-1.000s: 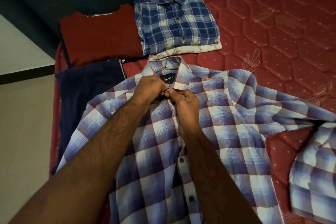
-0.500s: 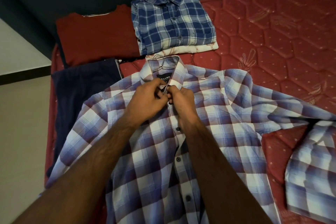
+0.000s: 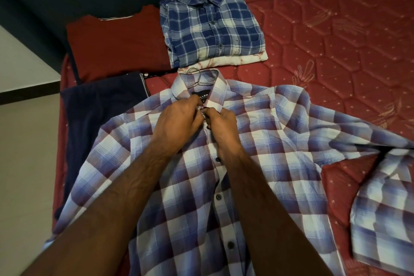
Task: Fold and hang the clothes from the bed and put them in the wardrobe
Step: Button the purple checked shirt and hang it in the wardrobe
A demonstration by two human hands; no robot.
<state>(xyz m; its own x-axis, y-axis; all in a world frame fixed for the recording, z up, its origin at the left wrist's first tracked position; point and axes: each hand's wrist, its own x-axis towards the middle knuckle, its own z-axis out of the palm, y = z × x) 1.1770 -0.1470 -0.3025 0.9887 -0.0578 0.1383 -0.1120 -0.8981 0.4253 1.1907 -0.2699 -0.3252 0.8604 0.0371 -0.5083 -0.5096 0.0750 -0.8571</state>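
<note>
Both hands have slid a little nearer down the front of the big checked shirt [image 3: 257, 152]. One second ago they covered the spot just under the dark label [image 3: 202, 96]; now the label shows more above them. The left hand [image 3: 177, 123] and the right hand [image 3: 221, 122] have pulled the two front edges closer together below the collar [image 3: 210, 89]. The fingers [image 3: 207, 116] pinch the cloth tighter at the top button place. More of the collar shows now.
</note>
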